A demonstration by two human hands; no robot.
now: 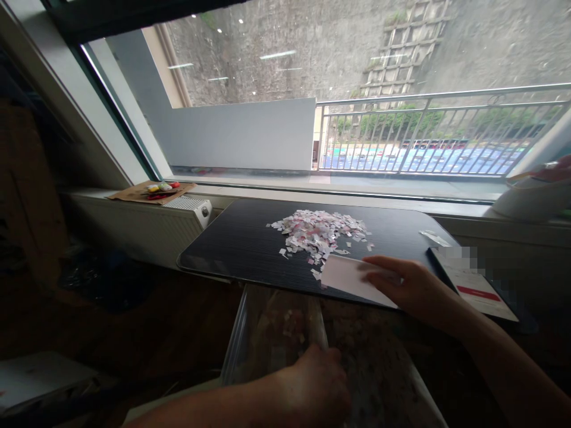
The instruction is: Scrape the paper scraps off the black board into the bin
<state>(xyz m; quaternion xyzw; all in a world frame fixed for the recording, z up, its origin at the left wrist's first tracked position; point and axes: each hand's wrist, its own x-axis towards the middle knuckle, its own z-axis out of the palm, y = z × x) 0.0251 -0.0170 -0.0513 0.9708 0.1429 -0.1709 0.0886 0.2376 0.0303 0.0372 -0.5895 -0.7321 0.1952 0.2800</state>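
Observation:
A heap of small cut paper pieces (316,229), white with some pink, lies on the dark tabletop (236,241). My right hand (401,282) grips a pale card (348,276) between thumb and fingers. The card's far end touches or nearly touches loose pieces at the heap's near edge. Below the table's front edge, my left hand (319,377) is closed around the rim of a clear plastic container (238,333). Some paper pieces show dimly inside the container. The fingertips of the left hand are in shadow.
On the table's right lies a tablet or folder-like item (477,285) with a red band on it. A radiator (156,223) stands left of the table, with cardboard (125,193) and small colourful items on top. Behind is a large window with a railing (423,137) outside.

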